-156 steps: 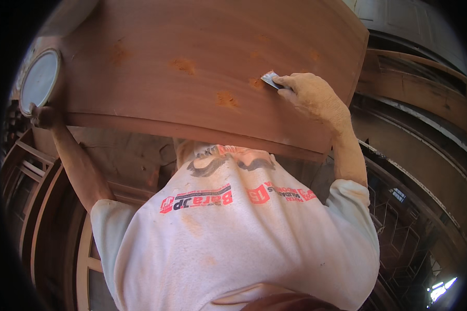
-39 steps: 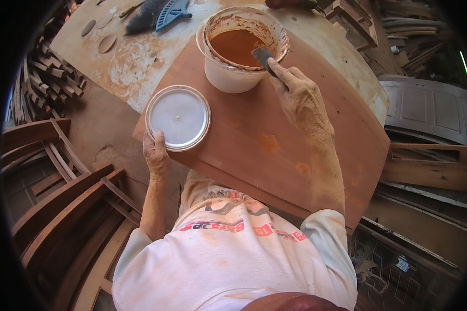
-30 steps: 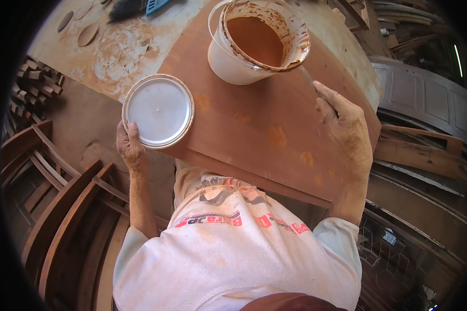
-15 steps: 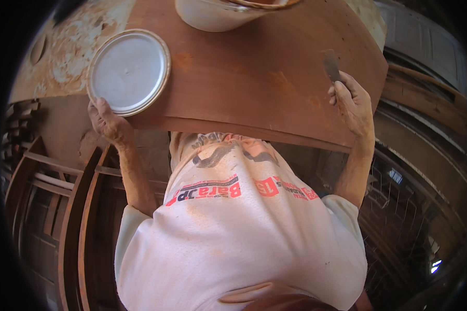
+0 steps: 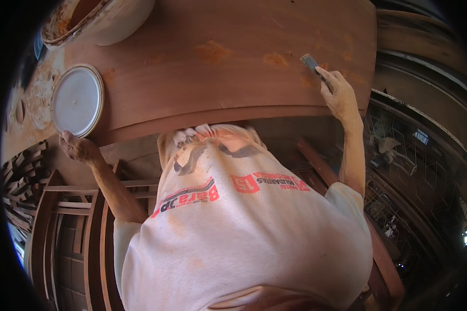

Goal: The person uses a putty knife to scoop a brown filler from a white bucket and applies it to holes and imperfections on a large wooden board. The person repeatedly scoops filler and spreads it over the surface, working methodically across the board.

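Grey metal blade leading, the putty knife (image 5: 311, 62) points forward and left, away from the white shirt (image 5: 244, 236), its long axis slanting over the reddish-brown panel (image 5: 181, 89), just right of an orange patch (image 5: 275, 59). Tan smears mark the blade's tip; the handle is dark. The right hand (image 5: 341, 96) has its grip wrapped round it; the left hand (image 5: 79, 147) pinches the rim of a round grey lid (image 5: 78, 101). Red and black lettering crosses the shirt.

Free board (image 5: 192, 83) between lid (image 5: 78, 101) and scraper (image 5: 310, 63), bucket (image 5: 120, 25) (open-topped) blocking upper left
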Demonstrator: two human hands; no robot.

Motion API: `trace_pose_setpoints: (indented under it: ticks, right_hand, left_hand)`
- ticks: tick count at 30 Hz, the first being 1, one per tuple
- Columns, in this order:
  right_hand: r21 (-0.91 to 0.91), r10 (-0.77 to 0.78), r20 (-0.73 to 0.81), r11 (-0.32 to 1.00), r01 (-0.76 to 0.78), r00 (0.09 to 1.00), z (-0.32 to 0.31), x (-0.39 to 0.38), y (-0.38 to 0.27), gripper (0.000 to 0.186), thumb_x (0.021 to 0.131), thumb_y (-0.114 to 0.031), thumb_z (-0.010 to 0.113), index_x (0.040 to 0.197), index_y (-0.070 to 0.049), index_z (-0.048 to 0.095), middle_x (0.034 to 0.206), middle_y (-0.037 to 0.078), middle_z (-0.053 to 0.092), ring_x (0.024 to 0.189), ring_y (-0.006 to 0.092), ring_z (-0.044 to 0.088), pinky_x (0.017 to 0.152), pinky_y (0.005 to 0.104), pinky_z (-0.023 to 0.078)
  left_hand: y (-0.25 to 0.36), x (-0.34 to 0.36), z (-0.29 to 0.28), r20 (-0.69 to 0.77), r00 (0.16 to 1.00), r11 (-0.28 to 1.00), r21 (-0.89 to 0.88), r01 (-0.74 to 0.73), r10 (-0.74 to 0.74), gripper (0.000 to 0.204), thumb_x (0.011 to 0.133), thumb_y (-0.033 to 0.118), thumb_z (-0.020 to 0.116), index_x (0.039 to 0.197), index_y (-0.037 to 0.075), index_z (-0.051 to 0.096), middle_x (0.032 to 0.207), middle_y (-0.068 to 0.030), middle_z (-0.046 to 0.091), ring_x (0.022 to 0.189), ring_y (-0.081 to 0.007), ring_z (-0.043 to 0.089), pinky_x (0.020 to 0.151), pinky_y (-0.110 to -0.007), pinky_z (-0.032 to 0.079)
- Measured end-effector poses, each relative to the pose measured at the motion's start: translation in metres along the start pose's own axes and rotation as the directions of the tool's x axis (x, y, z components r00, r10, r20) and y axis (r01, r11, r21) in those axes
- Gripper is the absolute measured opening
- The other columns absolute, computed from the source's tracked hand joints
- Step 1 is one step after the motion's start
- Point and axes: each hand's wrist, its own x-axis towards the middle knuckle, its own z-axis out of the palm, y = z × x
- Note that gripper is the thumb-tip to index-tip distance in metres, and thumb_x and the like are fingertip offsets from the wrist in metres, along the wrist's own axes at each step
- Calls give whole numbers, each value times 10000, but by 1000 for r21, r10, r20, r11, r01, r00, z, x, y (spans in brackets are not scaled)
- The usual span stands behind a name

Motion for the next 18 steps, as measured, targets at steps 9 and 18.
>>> trace_pose_setpoints:
  ticks: [9, 18]
  right_hand:
    - [-60, -293, -44, 955, 290, 955, 55, -8, 29, 456, 912, -63, 689, 1339, -224, 706, 1053, 35, 667, 910, 252, 699, 785, 405, 595]
    - [-66, -409, -75, 912, 404, 910, 65, 32, -16, 436, 912, -50, 692, 1319, -206, 714, 1023, 43, 653, 905, 247, 691, 778, 410, 594]
  left_hand:
    - [-7, 5, 5, -74, 994, 988, 131, -75, 86, 531, 1052, 381, 483, 1155, -95, 697, 1122, -231, 713, 1055, -352, 656, 978, -446, 474]
    - [-11, 5, 10, -131, 989, 995, 79, -63, 73, 494, 1054, 371, 518, 1141, -78, 707, 1105, -211, 722, 1025, -339, 673, 947, -433, 498]
